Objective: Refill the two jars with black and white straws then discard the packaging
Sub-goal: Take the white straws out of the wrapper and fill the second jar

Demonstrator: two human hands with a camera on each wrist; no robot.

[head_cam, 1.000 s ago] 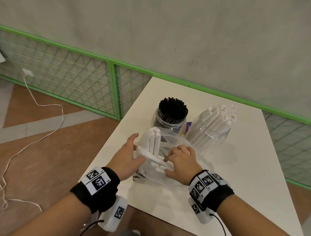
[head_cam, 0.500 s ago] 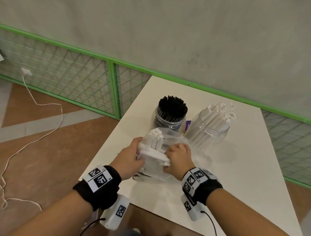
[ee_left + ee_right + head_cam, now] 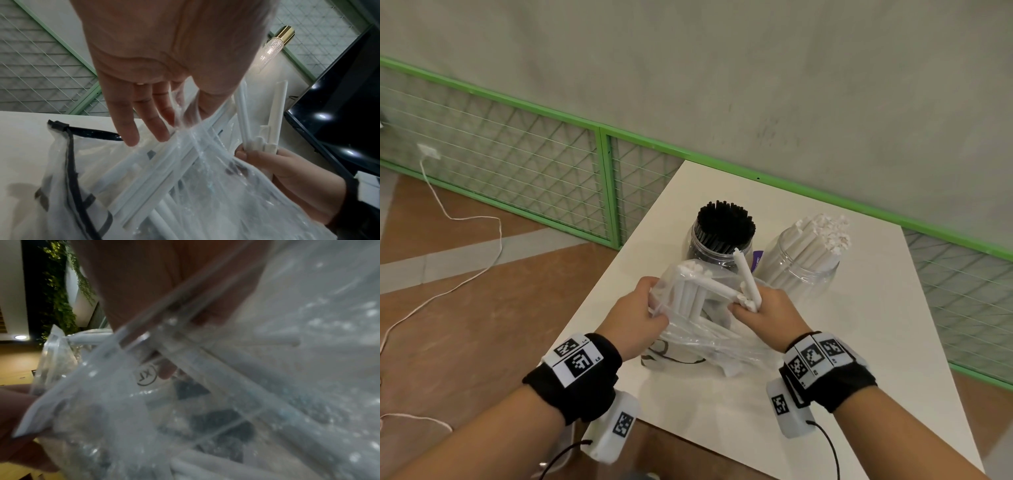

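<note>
A clear plastic bag of white straws lies on the white table near its front left corner. My left hand pinches the bag's plastic between thumb and fingers. My right hand grips a few white straws by their lower ends, and they stick up out of the bag. Behind the bag stand a jar of black straws and, to its right, a jar of white straws. In the right wrist view the bag blurs nearly everything.
The table's left edge runs close to my left wrist, with brown floor below. A green-framed mesh fence lines the wall, and a white cable trails across the floor at the left. A purple label shows between the jars.
My right hand has closed round a few white straws and tipped them upright out of the bag. My left hand has tightened its hold on the bag.
</note>
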